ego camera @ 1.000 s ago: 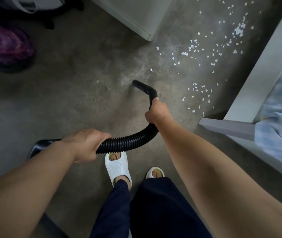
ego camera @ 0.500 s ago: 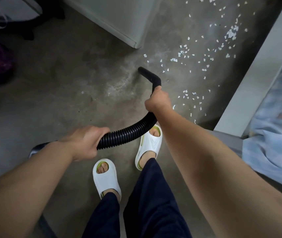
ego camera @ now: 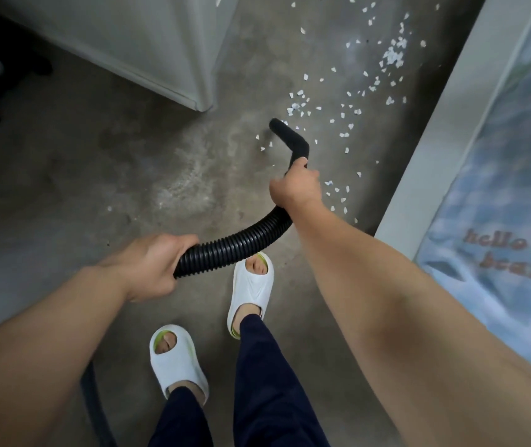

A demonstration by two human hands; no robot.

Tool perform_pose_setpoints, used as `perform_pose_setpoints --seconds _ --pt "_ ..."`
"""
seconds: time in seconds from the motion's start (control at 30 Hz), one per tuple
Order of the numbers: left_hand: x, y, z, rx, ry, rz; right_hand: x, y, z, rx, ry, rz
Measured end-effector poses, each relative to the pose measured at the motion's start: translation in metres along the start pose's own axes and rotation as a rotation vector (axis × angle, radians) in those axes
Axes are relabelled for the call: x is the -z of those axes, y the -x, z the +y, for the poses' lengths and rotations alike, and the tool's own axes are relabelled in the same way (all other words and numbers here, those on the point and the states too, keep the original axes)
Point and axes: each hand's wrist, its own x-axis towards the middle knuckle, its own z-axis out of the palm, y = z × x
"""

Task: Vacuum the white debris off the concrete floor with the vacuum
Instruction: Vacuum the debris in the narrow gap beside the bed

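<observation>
A black ribbed vacuum hose (ego camera: 241, 241) curves across the middle of the view and ends in a bent black nozzle (ego camera: 291, 139). My right hand (ego camera: 294, 187) grips the hose just behind the nozzle. My left hand (ego camera: 151, 269) holds the hose further back. The nozzle's mouth points up and left, at the near edge of the white debris (ego camera: 351, 101), small paper-like flakes scattered over the concrete floor (ego camera: 128, 175) toward the upper right. A few flakes lie right beside the nozzle and to the right of my right hand.
A white cabinet corner (ego camera: 202, 101) juts in left of the debris. A white bed frame (ego camera: 441, 124) with a blue checked blanket (ego camera: 503, 201) bounds the right. My feet in white slippers (ego camera: 251, 291) stand under the hose. Dark objects sit at far left.
I have stepped forward: the debris, cabinet and bed frame slid closer. The nozzle has moved up to the near edge of the flakes. Both hands keep their grip on the hose.
</observation>
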Motion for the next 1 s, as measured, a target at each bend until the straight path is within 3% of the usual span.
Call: perform_pose_setpoints --seconds 0.17,0.53,1.0 --pt "0.025 -0.04 0.043 -0.066 -0.14 0.024 0.034 -0.031 0.04 -0.206 -0.172 0.039" --pt "0.03 -0.095 0.083 -0.079 -0.184 0.039 0.069 -0.073 0.084 -0.479 -0.535 0.064" --pt "0.044 -0.101 0.071 -0.047 -0.141 -0.066 0.073 -0.09 0.048 -0.074 -0.242 -0.065"
